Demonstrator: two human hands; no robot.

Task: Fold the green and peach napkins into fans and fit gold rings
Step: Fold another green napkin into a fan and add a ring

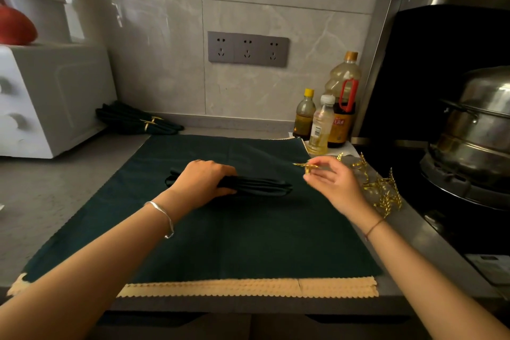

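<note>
Gripping the pleated green napkin [259, 187] at its left end with the left hand [205, 177]; long axis left to right, tip pointing right, midway on the flat green cloth [248, 243]. Pinching a gold ring [307, 166] in the right hand [332, 181], near that tip, apart from it. Flat cloth on every side of the bundle; spare rings [383, 192] past the cloth's right edge.

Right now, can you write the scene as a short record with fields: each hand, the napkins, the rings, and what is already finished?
left hand: grips the pleated green napkin near its left end
right hand: pinches one gold ring, apart from that napkin
spread below: flat green napkin, with a peach napkin edge showing at its near side
spare rings: piled on the counter, right of the right hand
finished: ringed green napkins beside the white oven, back left
</note>
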